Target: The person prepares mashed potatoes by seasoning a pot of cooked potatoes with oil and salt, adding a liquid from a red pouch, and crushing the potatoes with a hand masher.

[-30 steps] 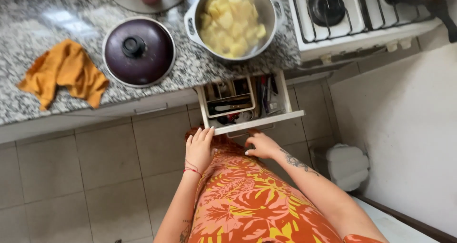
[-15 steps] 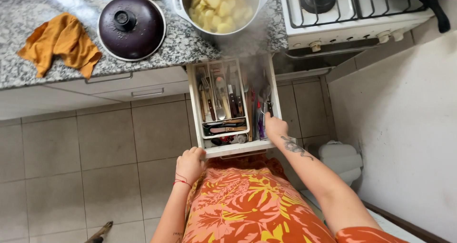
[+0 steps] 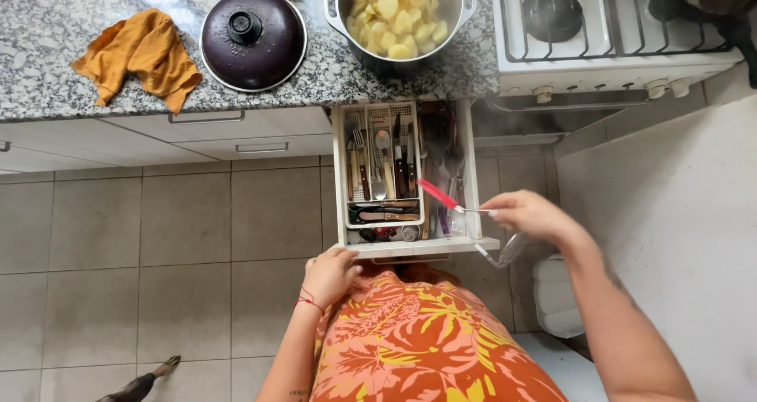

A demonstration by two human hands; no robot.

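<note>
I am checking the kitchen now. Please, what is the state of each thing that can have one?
Cutlery drawer: pulled open.
Pot of potato pieces: uncovered, full.
Dark lid: off, lying on counter.
Orange cloth: crumpled.
Red-handled utensil: lifted, held by right hand.
Left hand: on drawer front.

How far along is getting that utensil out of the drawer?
Done: the cutlery drawer stands open. In hand: the right hand lifts a red-handled utensil above it; the left hand rests at the drawer's front. Left: the drawer isn't shut.
</note>
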